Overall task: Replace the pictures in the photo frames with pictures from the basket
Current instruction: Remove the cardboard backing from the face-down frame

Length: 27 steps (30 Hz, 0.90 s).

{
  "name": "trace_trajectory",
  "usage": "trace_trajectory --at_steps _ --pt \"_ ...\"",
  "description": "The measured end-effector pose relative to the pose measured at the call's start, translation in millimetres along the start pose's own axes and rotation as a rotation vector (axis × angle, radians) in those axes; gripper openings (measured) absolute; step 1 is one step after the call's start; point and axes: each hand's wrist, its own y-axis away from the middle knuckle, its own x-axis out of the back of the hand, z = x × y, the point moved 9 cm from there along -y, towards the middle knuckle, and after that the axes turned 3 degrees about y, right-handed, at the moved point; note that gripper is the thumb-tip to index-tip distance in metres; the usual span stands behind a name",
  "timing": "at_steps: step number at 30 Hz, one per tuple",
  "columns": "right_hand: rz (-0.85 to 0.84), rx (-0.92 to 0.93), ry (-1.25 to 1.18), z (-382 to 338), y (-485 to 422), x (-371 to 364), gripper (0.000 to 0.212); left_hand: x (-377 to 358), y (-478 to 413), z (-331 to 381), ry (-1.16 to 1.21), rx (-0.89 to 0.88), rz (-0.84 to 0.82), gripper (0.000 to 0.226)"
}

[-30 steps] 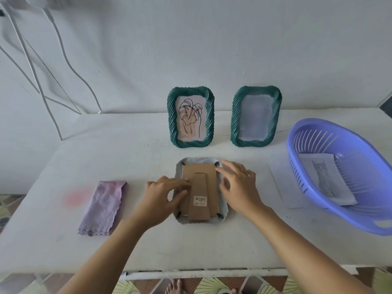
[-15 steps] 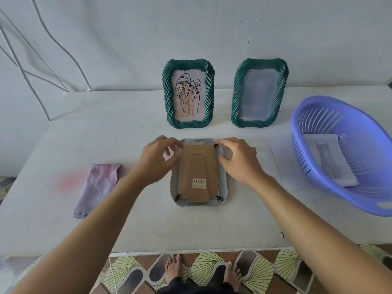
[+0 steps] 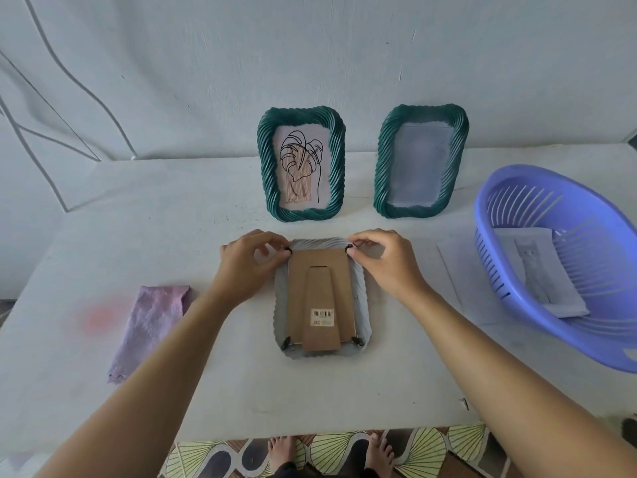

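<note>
A photo frame [image 3: 362,298] lies face down at the table's middle, its brown cardboard back [image 3: 320,298] with folded stand upward. My left hand [image 3: 248,267] pinches the small black clip at its top left corner. My right hand [image 3: 382,263] pinches the black clip at its top right corner. Two more black clips sit at the bottom corners. Two green twisted frames stand at the back: the left frame [image 3: 300,169] shows a leaf drawing, the right frame [image 3: 421,165] shows a pale sheet. A purple basket [image 3: 565,267] on the right holds a cat picture [image 3: 534,270].
A folded lilac cloth [image 3: 148,326] lies on the left of the white table [image 3: 172,215]. A loose white sheet [image 3: 458,281] lies between the flat frame and the basket. The wall stands close behind the upright frames. The table's front edge is near my bare feet.
Both hands slid from the sides of the cardboard back up to its top corners and now pinch the clips there. The camera has tilted downward.
</note>
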Motion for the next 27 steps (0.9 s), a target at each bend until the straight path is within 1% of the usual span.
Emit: trace_trajectory --at_steps 4,13,17,20,27 --pt "0.023 -0.006 -0.016 2 -3 -2 0.017 -2 0 -2 0.030 0.002 0.047 0.020" --pt "0.007 -0.073 -0.079 9 -10 -3 0.016 -4 -1 -10 0.037 0.007 0.072 0.020" --pt "0.013 -0.113 -0.096 12 -12 -4 0.014 -5 -1 -13 0.016 0.036 0.129 0.011" --pt "0.048 -0.135 -0.071 13 -12 -4 0.010 -5 -1 -11 -0.024 0.064 0.179 0.008" --pt "0.127 -0.156 -0.044 16 -11 -6 0.009 -6 1 -9 -0.064 0.167 0.265 0.009"
